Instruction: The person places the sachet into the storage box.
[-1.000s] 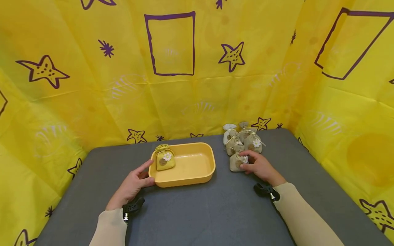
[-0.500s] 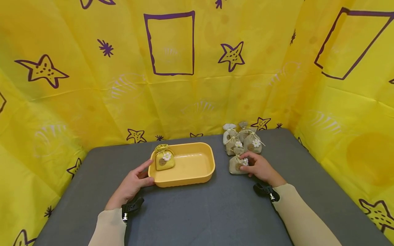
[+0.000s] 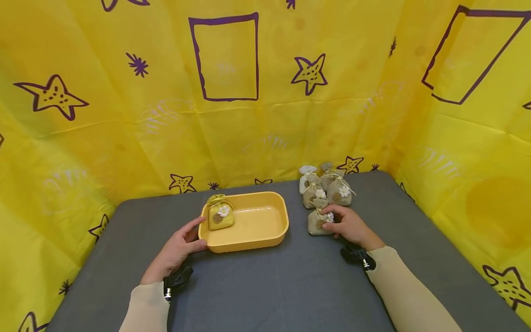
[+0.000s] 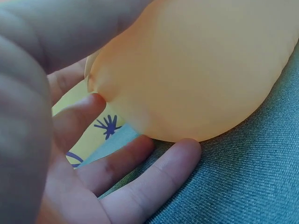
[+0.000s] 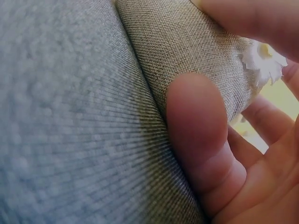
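4 pouches [image 3: 327,181] behind held pouch [image 3: 315,225], yellow curtain [image 3: 224,133] beyond

Plain beige sleeves [image 3: 410,286], close-fitting; black perforated wrist mounts [image 3: 181,277] with small silvery fittings [image 3: 168,293]; hands [image 3: 175,251] bare.

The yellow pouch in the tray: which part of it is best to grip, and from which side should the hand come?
Probably pinch the yellow pouch by its tied neck, from above and the right: the neck is narrow above the wider body, and the tray lies bare on that side, while the left hand touches its left end.
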The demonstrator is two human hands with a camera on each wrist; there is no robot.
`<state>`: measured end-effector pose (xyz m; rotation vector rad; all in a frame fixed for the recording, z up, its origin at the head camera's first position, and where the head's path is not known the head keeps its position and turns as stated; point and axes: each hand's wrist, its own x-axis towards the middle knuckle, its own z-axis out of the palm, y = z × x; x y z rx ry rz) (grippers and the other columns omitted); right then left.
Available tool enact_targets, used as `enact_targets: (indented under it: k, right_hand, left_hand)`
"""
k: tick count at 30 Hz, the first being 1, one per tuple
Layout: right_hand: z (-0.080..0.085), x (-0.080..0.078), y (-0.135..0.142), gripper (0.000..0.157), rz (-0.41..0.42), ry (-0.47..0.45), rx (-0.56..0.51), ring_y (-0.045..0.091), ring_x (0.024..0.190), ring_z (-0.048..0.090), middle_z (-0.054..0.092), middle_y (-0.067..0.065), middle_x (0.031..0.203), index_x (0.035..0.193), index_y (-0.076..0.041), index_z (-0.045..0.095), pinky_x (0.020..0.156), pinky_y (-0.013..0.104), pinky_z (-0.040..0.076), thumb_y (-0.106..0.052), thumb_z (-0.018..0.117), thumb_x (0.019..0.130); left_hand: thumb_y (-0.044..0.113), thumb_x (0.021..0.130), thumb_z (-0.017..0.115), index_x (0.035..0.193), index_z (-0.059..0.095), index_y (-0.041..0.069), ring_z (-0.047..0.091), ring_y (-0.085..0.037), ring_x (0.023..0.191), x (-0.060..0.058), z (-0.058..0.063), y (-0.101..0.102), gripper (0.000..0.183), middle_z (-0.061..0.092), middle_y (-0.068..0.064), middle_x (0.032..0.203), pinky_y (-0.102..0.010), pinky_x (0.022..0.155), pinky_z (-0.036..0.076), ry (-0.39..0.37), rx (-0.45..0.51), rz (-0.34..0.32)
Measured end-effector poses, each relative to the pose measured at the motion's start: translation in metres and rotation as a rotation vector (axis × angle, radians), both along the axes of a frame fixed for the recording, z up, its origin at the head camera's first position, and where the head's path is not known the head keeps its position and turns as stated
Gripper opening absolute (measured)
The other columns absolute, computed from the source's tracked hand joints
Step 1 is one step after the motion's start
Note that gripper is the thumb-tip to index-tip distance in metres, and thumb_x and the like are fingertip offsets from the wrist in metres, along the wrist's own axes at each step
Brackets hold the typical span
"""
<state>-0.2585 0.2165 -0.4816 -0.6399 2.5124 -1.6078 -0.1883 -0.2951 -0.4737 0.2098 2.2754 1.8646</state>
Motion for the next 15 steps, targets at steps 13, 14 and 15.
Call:
enact_targets:
  k: [13, 14, 15]
  right_hand:
    - [-0.0024, -0.0037, 0.0075, 0.035, -0.023, -0.067, -0.031, 0.031, 0.057, 0.056, 0.061, 0.013, 0.076, 0.112, -0.01, 0.07, 0.053, 0.043, 0.055, -0.022, 0.084, 0.082]
    - [-0.0027, -0.0042, 0.0075, 0.035, -0.022, -0.074, -0.047, 0.031, 0.058, 0.057, 0.063, 0.013, 0.081, 0.112, -0.008, 0.07, 0.053, 0.043, 0.055, -0.021, 0.084, 0.082]
    - [-0.0032, -0.0048, 0.0076, 0.035, -0.021, -0.081, -0.064, 0.03, 0.06, 0.057, 0.064, 0.013, 0.087, 0.113, -0.007, 0.07, 0.054, 0.043, 0.056, -0.02, 0.083, 0.083]
  left_hand:
    - [0.007, 0.093, 0.071, 0.152, 0.037, 0.008, 0.043, -0.042, 0.134, 0.0011, -0.0003, 0.0011, 0.068, 0.018, -0.018, 0.162, -0.027, 0.091, 0.05, 0.036, -0.006, -0.006]
    - [0.006, 0.093, 0.071, 0.152, 0.037, 0.007, 0.042, -0.043, 0.133, 0.0011, -0.0001, 0.0009, 0.068, 0.017, -0.018, 0.162, -0.027, 0.09, 0.051, 0.042, 0.001, -0.01]
    - [0.005, 0.093, 0.071, 0.151, 0.037, 0.007, 0.042, -0.044, 0.133, 0.001, -0.0004, 0.0006, 0.067, 0.016, -0.018, 0.162, -0.027, 0.09, 0.051, 0.046, 0.006, -0.01]
